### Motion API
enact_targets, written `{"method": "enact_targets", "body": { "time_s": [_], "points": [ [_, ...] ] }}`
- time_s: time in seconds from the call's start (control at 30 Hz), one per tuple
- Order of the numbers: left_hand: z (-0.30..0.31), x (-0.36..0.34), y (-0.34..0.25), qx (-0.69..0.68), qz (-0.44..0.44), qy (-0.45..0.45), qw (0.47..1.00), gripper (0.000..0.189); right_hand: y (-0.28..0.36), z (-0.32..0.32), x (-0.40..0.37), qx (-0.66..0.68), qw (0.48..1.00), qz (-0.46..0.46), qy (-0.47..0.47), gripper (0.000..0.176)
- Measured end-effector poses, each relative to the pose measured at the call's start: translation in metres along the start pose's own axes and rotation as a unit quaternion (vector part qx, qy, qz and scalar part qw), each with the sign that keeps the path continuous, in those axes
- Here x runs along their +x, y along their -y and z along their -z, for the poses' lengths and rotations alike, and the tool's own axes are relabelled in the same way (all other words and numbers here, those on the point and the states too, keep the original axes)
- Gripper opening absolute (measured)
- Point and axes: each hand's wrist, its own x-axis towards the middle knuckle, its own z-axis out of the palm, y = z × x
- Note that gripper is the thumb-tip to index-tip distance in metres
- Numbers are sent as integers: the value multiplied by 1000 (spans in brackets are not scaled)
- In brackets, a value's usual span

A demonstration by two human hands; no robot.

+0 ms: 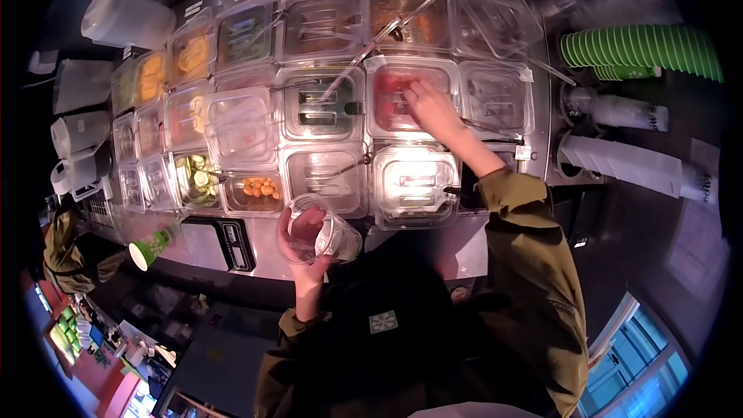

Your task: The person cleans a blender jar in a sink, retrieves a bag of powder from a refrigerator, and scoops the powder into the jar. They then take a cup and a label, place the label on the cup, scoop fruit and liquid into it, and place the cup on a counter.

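Note:
My left hand (307, 244) is wrapped round a clear plastic cup (340, 238), held tilted in front of my body near the counter's front edge. My right hand (430, 108) reaches forward over a container of red food (390, 87) in the middle row. Its fingers are bent at the handle area of the clear lid (395, 114); whether they grip it cannot be made out. Left of that container is a lidded one with dark green contents (309, 112). A brightly lit lidded container (412, 178) sits just in front.
Orange pieces (260, 188) and sliced cucumber (200, 178) fill tubs at left. A black scale (234, 244) and green cup (147, 251) stand near the front edge. Long tongs (418, 11) lie across lids. Stacked green cups (635, 50) are at right; another person's sleeve (66, 251) shows far left.

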Motion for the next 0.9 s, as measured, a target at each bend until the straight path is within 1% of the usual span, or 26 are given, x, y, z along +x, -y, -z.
{"method": "enact_targets", "body": {
  "time_s": [0.03,0.13,0.27,0.3,0.37,0.43,0.47,0.5,0.53,0.57,0.6,0.67,0.7,0.77,0.8,0.83,0.87,0.9],
  "points": [
    [1,-1,0,3,-1,-2,1000,101,-3,-2,3,25,999,-11,42,17],
    [4,-4,3,-13,3,-5,1000,102,-8,6,5,17,1000,7,-2,15],
    [-2,-2,0,-27,13,8,1000,100,-8,7,9,24,994,-18,101,15],
    [-3,-3,-1,-25,2,14,1000,100,-7,10,7,27,997,-19,70,15],
    [-2,-4,-3,-26,-16,16,999,99,1,37,4,31,999,-11,6,15],
    [0,-7,-5,-19,-18,11,1000,99,23,59,-18,57,996,-17,60,15],
    [2,-8,-5,-12,-12,8,1000,99,36,64,-33,94,993,-2,71,16],
    [3,-8,-5,-6,-5,7,1000,100,51,55,-57,51,991,-1,120,20],
    [4,-8,-4,-18,-7,6,1000,100,62,53,-75,77,982,7,171,23],
    [4,-8,-3,-31,-8,6,999,100,74,52,-92,90,976,3,198,25],
    [5,-9,-2,-43,-10,3,999,100,82,50,-105,100,974,5,205,26],
    [6,-12,-2,-39,-2,-1,999,101,86,40,-122,85,987,26,135,20],
    [3,-12,-6,-38,3,-4,999,101,85,49,-118,89,987,32,131,23],
    [3,-13,-8,-36,9,-5,999,102,69,71,-98,104,990,-21,93,25],
    [4,-14,-8,-35,12,-4,999,102,53,74,-89,20,995,-74,63,30],
    [5,-15,-8,-34,13,-3,999,102,39,86,-79,-66,983,-138,97,34],
    [5,-16,-8,-41,12,-5,999,102,20,82,-77,-136,979,-144,39,35],
    [5,-17,-9,-48,10,-7,999,103,3,76,-81,-188,972,-132,49,32]
  ]
}}
